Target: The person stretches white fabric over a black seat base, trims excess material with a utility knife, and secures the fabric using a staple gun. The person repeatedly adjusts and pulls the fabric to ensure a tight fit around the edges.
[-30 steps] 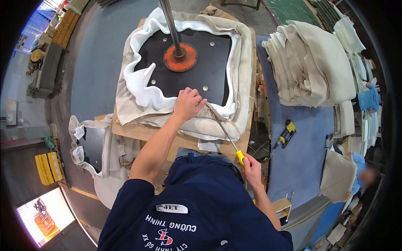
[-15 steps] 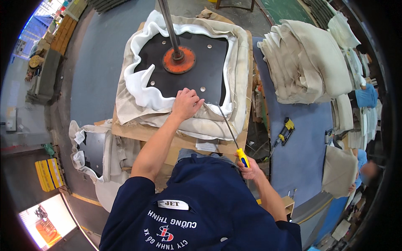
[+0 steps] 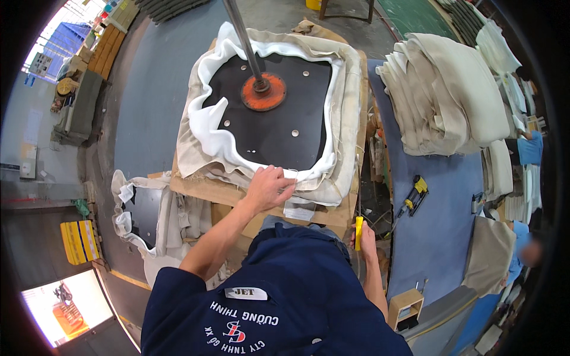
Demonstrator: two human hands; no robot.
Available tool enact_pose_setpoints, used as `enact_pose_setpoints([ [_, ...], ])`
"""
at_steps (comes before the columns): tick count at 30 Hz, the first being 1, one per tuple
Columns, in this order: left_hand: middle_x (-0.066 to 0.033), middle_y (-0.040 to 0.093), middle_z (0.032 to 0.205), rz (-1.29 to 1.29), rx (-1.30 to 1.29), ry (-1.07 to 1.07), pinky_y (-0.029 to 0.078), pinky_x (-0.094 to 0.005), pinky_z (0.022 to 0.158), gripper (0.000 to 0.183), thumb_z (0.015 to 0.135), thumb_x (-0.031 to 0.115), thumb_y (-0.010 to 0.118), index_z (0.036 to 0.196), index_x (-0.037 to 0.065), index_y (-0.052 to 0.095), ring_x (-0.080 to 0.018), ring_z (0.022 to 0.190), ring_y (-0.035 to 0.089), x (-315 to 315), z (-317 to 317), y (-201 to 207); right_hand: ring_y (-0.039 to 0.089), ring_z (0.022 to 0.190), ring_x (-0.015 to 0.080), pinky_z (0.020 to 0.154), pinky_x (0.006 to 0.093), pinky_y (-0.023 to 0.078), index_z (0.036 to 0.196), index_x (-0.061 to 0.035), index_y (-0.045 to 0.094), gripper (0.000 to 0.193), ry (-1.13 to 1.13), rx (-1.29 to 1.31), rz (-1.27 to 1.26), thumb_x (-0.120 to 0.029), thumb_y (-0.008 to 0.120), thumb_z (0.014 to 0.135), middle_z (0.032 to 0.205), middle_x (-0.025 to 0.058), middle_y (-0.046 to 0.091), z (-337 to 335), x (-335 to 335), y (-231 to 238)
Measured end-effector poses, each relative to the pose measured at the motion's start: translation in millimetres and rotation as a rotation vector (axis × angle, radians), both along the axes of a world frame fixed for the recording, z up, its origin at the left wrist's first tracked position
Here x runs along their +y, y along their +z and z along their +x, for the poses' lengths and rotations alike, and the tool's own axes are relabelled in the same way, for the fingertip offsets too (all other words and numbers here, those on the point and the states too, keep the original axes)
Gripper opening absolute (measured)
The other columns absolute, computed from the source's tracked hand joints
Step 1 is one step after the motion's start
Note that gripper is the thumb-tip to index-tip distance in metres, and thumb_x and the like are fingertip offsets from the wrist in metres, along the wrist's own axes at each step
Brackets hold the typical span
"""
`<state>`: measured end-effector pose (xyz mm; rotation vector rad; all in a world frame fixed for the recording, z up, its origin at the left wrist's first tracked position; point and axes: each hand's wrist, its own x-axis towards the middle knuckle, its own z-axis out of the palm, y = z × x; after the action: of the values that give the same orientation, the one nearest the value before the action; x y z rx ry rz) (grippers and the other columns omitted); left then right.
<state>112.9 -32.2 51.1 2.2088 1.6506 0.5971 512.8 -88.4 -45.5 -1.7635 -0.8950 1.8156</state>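
Observation:
In front of me lies an upside-down seat cushion, its black base board (image 3: 279, 139) showing in the middle. White lining (image 3: 208, 127) ruffles around the board, with beige fabric (image 3: 350, 130) outside it. An orange-red round pad (image 3: 264, 92) on a metal rod presses on the board. My left hand (image 3: 270, 188) is closed at the cushion's near edge, its curled fingers gripping the fabric; the fingertips are partly hidden. Off the near right corner, my right hand (image 3: 366, 238) grips a yellow-handled screwdriver (image 3: 358, 232), apart from the cushion. Its shaft is hard to make out.
The cushion rests on a brown board (image 3: 208, 188). To the right, a blue-grey table (image 3: 436, 231) carries a stack of beige covers (image 3: 442, 98) and a yellow-black staple gun (image 3: 414, 196). Another cushion (image 3: 145, 210) lies at left. Someone in light blue (image 3: 520, 237) is at the far right.
My left hand has drawn back toward me to the cushion's near edge. The screwdriver, which reached into the seam between lining and board, has been withdrawn to the right. The view has shifted slightly.

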Motion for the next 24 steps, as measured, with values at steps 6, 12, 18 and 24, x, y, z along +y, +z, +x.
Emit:
enact_pose_setpoints([
  [6,-0.0074,0.06,0.094,0.235,-0.167,0.163,0.042,-0.0422,0.074,0.012,0.084,0.017,0.075,0.083,0.007,0.068,-0.0284,0.084,0.055,12.6,17.7,11.7,0.05,0.048,0.0123,0.045,0.0275,0.042,0.112,-0.0004,0.063,0.06,-0.237,0.108,0.169,-0.052,0.034,0.111,0.062,0.0019,0.053,-11.6,-10.9,-7.1],
  [12,-0.0092,0.061,0.102,0.207,-0.174,0.122,0.048,-0.045,0.085,0.021,0.085,0.02,0.073,0.099,0.006,0.068,-0.0312,0.097,0.059,60.3,40.3,11.5,0.052,0.055,0.0085,0.051,0.0249,0.045,0.117,-0.0008,0.063,0.033,-0.104,0.038,0.35,-0.031,0.056,0.106,0.069,0.0012,0.056,-53.6,19.0,33.8],
  [18,-0.0124,0.059,0.135,0.137,0.054,0.043,0.039,-0.0482,0.111,0.063,0.082,0.023,0.073,0.141,0.007,0.054,-0.0313,0.126,0.055,-18.1,50.7,-8.9,0.058,0.064,0.014,0.063,0.0284,0.051,0.116,-0.0006,0.066,0.028,0.149,-0.187,0.739,-0.013,0.075,0.092,0.074,0.0047,0.06,-115.8,85.2,80.6],
  [24,-0.0086,0.058,0.139,0.181,-0.08,0.121,0.037,-0.0468,0.113,0.064,0.08,0.02,0.072,0.141,0.01,0.054,-0.0286,0.13,0.053,-24.0,40.6,-25.1,0.067,0.087,0.0328,0.078,0.0419,0.055,0.108,-0.0038,0.068,0.026,0.649,-0.459,1.334,-0.006,0.075,0.083,0.103,0.0124,0.066,-195.2,172.4,105.0],
])
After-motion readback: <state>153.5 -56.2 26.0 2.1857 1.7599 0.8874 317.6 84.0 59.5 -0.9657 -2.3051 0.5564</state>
